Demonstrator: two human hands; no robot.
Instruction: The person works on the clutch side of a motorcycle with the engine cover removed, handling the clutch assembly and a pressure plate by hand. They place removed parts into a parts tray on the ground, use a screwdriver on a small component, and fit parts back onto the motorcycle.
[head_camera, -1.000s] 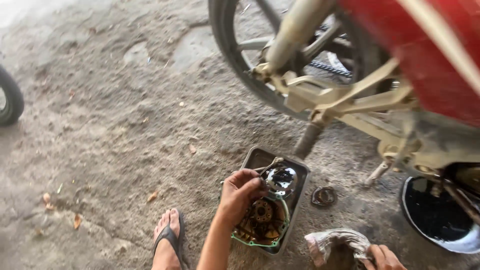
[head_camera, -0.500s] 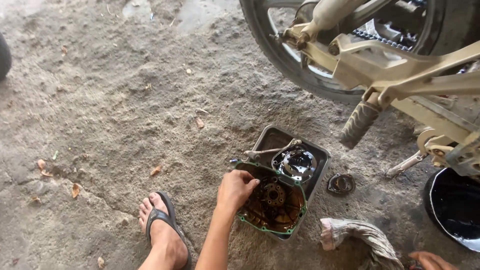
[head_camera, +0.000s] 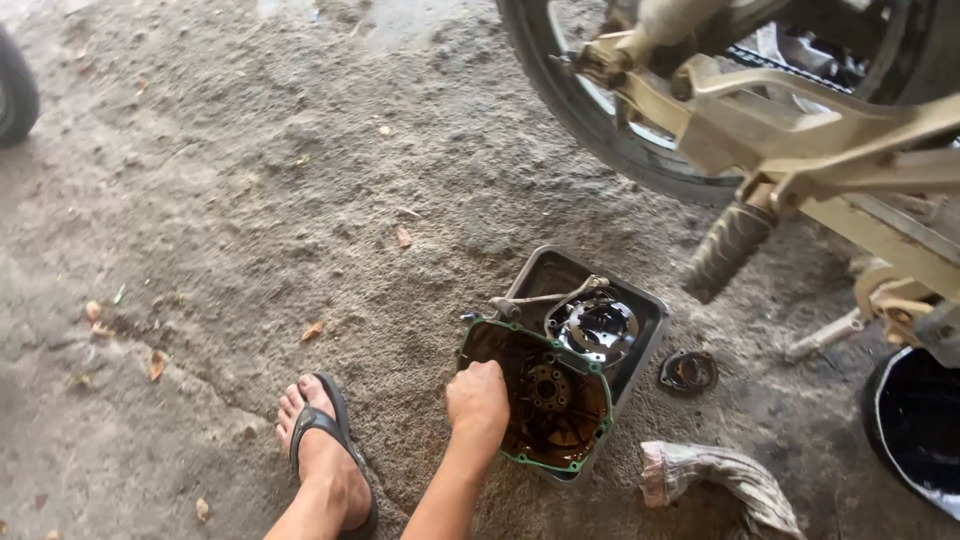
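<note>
On rough, oil-stained concrete beneath a parked motorcycle, an oily round engine cover with a green gasket rim (head_camera: 540, 405) sits off the machine, leaning in a dark rectangular metal tray (head_camera: 548, 268), its rusty brown inside facing up. The person's hand (head_camera: 478, 400), which looks to be the left, rests fingers curled on the cover's rim at nine o'clock; whether it grips is unclear, and no right hand is in view. At one o'clock in the tray lie a shiny toothed steel disc (head_camera: 596, 328) and a slim metal wrench (head_camera: 545, 297). Outside the tray, a small black ring-shaped part (head_camera: 688, 371) sits at three o'clock and a grimy twisted rag (head_camera: 722, 476) at five. Judging by this, stripping-down is done; cleaning and refitting remain. A sandalled foot (head_camera: 322, 445) plants at eight o'clock; the dusty rear tyre (head_camera: 590, 130) looms at twelve.
</note>
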